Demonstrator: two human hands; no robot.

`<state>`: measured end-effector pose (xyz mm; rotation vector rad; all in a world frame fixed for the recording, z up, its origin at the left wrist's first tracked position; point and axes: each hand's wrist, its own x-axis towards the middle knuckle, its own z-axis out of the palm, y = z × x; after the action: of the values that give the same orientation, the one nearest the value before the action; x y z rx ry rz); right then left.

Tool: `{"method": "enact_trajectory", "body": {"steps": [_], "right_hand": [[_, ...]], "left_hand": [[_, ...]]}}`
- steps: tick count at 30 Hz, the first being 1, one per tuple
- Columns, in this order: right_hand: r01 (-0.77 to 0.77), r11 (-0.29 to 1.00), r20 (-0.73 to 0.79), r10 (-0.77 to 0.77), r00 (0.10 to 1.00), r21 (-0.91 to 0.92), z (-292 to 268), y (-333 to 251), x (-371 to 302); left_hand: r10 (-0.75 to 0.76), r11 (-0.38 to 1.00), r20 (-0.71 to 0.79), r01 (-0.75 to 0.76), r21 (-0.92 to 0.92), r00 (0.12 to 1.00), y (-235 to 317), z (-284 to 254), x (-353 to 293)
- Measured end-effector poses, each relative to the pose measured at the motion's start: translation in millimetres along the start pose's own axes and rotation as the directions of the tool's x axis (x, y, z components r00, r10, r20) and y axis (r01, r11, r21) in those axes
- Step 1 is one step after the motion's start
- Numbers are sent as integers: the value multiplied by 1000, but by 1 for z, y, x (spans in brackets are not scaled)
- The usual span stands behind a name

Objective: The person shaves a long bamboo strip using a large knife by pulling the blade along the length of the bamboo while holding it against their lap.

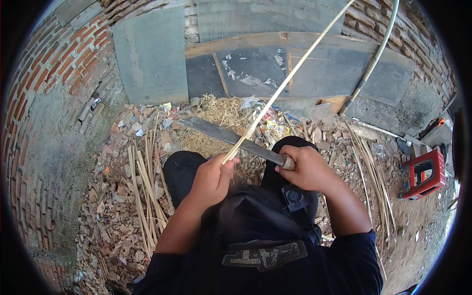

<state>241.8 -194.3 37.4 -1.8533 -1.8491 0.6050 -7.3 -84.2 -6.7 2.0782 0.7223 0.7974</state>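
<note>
The left hand (209, 179) has its fingers closed around the lower end of a long pale stick (295, 71), which slants up and away to the right over the ground (110, 211). The fingers of the right hand (307, 167) are wrapped around the handle of a big knife (214, 132), its dark blade pointing left and crossing the stick just beyond the left hand. Near that crossing the stick shows separate strips; whether the blade sits inside the split is hard to tell. Both hands are above the person's knees. Loose strips (147, 187) lie toward the ground's left edge, near a brick wall (49, 123), and more thin sticks (371, 172) lie toward its right edge, where a red stool (427, 174) is. Straw (221, 110) is heaped near the far edge, before grey boards (152, 59).
</note>
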Motion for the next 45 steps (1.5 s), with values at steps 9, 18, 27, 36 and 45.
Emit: {"method": "enact_trajectory", "body": {"steps": [9, 18, 27, 36, 45], "right_hand": [[41, 844, -288, -227, 930, -535, 8, -20, 6], [12, 824, -378, -273, 885, -566, 6, -14, 4], [-8, 788, -358, -270, 894, -615, 1, -8, 0], [-40, 837, -372, -200, 906, -546, 7, -7, -1], [-10, 845, -398, -241, 885, -535, 7, 1, -4]], "left_hand": [[173, 983, -5, -173, 54, 985, 7, 23, -10], [185, 948, -82, -156, 276, 979, 3, 20, -8], [72, 968, -221, -16, 249, 973, -2, -5, 0], [45, 988, -129, -25, 150, 991, -5, -2, -4], [-24, 994, 19, 26, -111, 1000, -3, -15, -1]]}}
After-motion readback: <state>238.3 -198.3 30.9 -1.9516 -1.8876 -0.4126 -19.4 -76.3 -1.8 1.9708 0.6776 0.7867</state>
